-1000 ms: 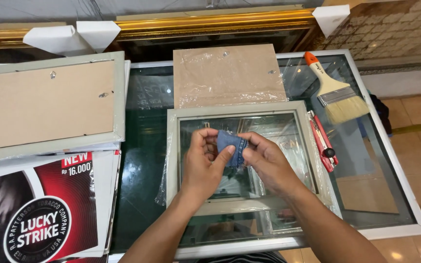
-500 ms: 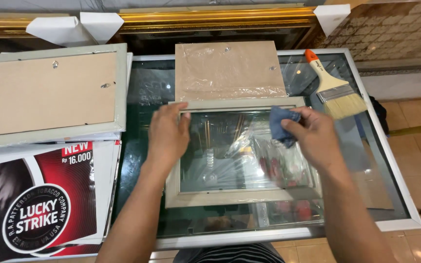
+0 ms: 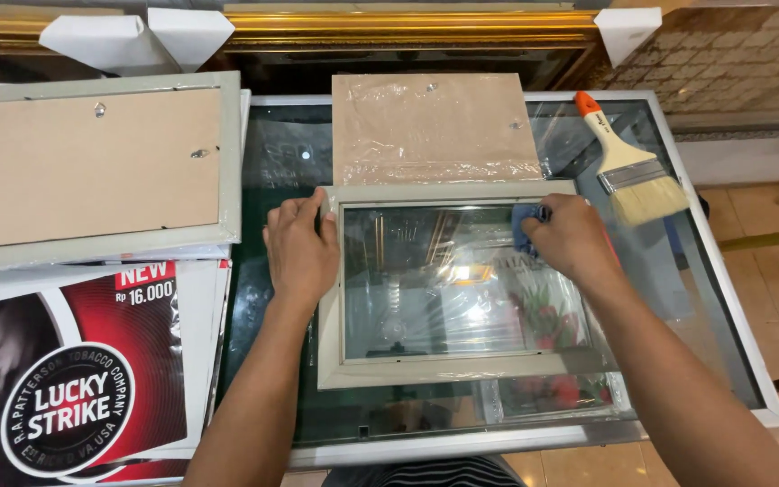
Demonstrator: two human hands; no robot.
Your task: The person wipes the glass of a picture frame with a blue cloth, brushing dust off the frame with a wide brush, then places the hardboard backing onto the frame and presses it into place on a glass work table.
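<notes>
Your left hand lies flat on the picture frame's left rail, right hand presses the blue cloth on its fragile, slippery glass.

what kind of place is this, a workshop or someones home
Most likely a picture-framing workshop. A glazed grey frame lies on a glass-topped table, a second frame lies face down with its backing board showing, and a paintbrush sits nearby. A gilt moulding runs along the back.

Bare worktop lies open left of the backing board; the paintbrush blocks the right side
</notes>
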